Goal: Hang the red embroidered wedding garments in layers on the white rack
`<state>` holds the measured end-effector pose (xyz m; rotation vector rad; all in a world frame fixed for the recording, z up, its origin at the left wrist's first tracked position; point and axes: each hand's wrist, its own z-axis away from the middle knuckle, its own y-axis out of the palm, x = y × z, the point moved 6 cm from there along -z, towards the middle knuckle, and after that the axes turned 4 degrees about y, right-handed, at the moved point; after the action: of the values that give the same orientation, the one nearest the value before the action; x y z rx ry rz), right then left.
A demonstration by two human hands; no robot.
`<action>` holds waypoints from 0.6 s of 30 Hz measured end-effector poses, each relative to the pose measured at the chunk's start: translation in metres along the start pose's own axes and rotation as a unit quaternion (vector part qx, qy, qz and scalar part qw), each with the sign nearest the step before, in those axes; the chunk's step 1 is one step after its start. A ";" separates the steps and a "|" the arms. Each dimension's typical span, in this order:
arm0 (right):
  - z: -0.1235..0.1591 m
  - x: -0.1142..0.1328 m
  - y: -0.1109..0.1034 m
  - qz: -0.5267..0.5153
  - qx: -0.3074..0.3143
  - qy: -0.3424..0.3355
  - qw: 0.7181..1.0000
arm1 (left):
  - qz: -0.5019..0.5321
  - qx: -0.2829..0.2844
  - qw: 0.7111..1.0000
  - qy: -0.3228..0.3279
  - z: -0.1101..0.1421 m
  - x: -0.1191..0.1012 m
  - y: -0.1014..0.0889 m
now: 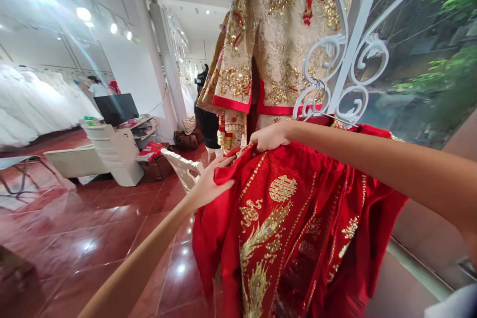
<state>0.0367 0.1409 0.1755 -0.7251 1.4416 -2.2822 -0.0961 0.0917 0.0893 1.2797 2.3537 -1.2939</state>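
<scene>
A red skirt (298,228) with gold embroidery and beaded lines hangs in front of me, gathered at its waistband. My left hand (214,183) is at the garment's left edge, thumb and fingers around a fold of red cloth. My right hand (270,138) reaches across from the right and grips the waistband near its left end; its fingertips are partly hidden by cloth. Just right of that hand, a metal hanger (316,92) hooks onto a white scrolled metal frame (359,54). Behind it hangs a cream jacket (283,49) with gold sequins, red trim and a red tassel.
A white chair (182,166) stands just beyond my left hand. Farther left are a white desk (108,149) with a dark monitor (116,108), and white gowns (40,104) along the wall. A window (421,69) lies to the right. The reddish tiled floor (149,243) is glossy.
</scene>
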 end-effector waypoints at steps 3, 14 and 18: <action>0.005 0.004 -0.001 0.029 -0.038 -0.041 0.998 | -0.010 -0.088 0.996 0.016 -0.006 -0.006 0.005; 0.044 0.016 0.001 0.235 -0.137 -0.062 0.960 | -0.007 -0.082 0.994 -0.067 -0.010 -0.023 0.005; 0.074 0.008 -0.004 0.282 -0.192 -0.079 0.937 | 0.171 -0.101 0.965 -0.169 -0.006 -0.007 -0.002</action>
<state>0.0732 0.0844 0.2071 -0.4927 1.7598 -1.4993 -0.0921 0.0911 0.0975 1.2211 1.8748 -1.0383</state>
